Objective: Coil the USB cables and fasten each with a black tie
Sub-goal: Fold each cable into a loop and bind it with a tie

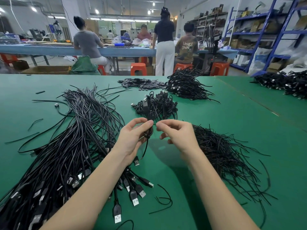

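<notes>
On the green worktop [232,123], a big sheaf of loose USB cables [69,146] sprawls at the left, plugs toward the viewer; just right of it the left hand [132,138] curls its fingers round a coiled cable [148,132], whose plug end [136,161] dangles below the palm; the right hand [177,135], close beside, pinches thumb and forefinger at the coil's top, seemingly on a thin tie, too small to tell; beyond the hands sits a heap of finished coils [156,107]; at the right lies a pile of black ties [224,156].
</notes>
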